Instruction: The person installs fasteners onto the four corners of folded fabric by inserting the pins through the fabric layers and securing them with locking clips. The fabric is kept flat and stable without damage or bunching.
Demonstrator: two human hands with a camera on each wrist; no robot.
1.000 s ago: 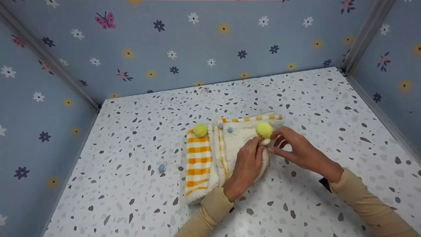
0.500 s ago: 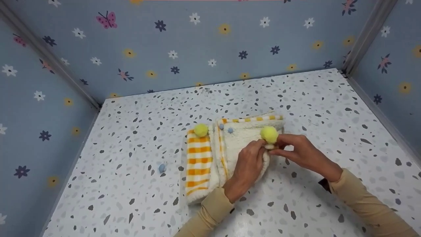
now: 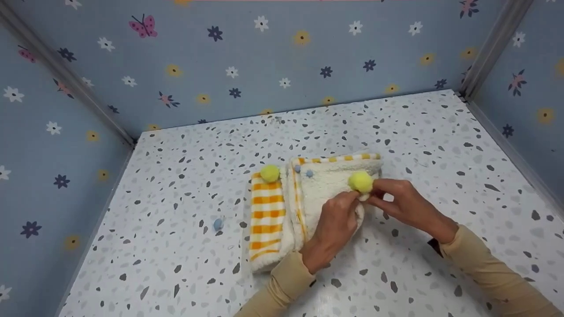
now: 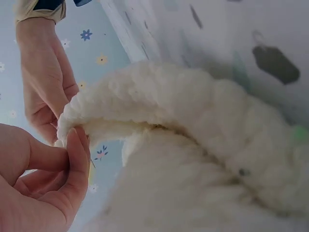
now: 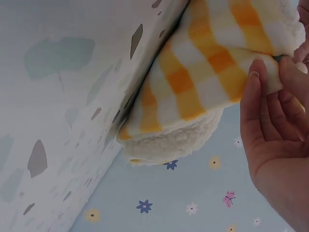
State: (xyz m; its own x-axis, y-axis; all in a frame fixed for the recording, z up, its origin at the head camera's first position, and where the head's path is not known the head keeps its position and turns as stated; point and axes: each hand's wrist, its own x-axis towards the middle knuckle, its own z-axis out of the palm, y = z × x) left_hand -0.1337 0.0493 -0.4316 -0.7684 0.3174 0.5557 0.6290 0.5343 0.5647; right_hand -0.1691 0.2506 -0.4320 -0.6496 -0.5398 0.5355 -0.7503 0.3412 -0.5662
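Observation:
A thick cloth piece lies folded, with white fleece [image 3: 315,193] on one face and orange-and-white gingham [image 5: 193,82] on the other. My left hand [image 3: 335,222] pinches the fleece edge at its right side, thumb against fingertip in the left wrist view. Opposite it, my right hand [image 3: 403,204] pinches the same edge from the gingham side. A yellow pom-pom [image 3: 360,181] sits just above the fingertips of both hands. In the right wrist view a small teal spot [image 5: 277,58] shows between the pinching fingers, mostly hidden.
Left of the fleece lies a gingham part [image 3: 266,220] with a second yellow pom-pom [image 3: 269,173]. Two small blue knobs [image 3: 309,173] sit on the fleece. A small blue piece [image 3: 217,224] rests on the speckled table [image 3: 167,198]. Flower-patterned panels [image 3: 246,53] enclose the table.
My right fingers have closed in on the edge by the pom-pom and pinch it. The pom-pom has shifted slightly right and toward me; my left hand has barely moved.

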